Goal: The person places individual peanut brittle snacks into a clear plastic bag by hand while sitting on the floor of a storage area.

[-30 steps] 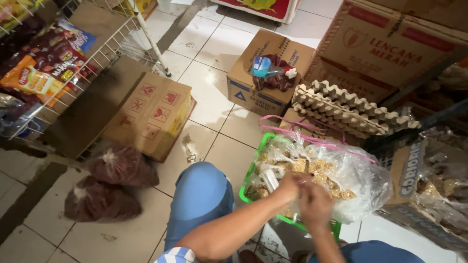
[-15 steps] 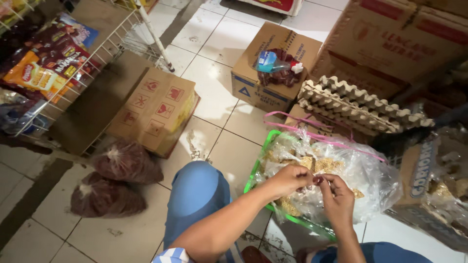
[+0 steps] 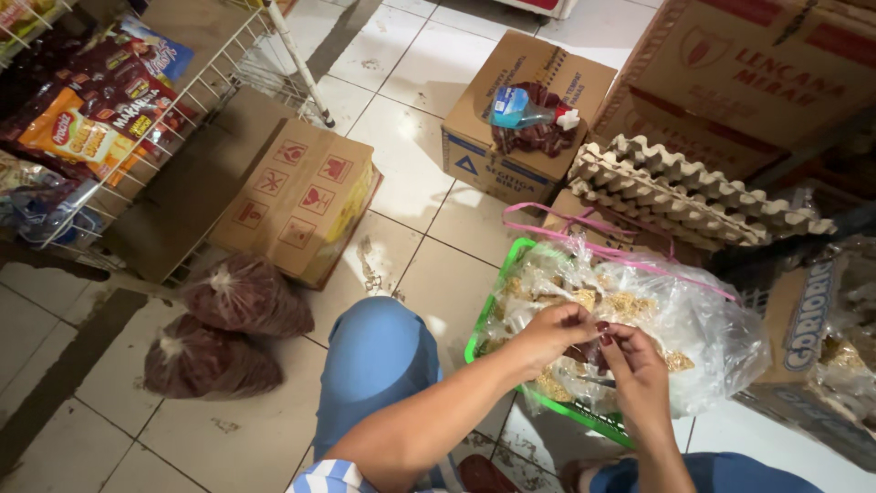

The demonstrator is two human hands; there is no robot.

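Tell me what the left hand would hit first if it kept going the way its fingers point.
Probably the right hand: the left hand points right, fingers nearly touching it above the clear bag.

Left hand (image 3: pixel 547 333) and right hand (image 3: pixel 630 365) pinching small dark item (image 3: pixel 582 351), over clear snack bag (image 3: pixel 639 315), green basket (image 3: pixel 493 315)

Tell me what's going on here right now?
A person is crouched on the tiled floor, both hands meeting over a clear plastic bag of pale snack pieces that sits in a green basket. The left hand and right hand pinch something small and dark between their fingertips. Egg trays lie behind, and two dark tied bags sit to the left.
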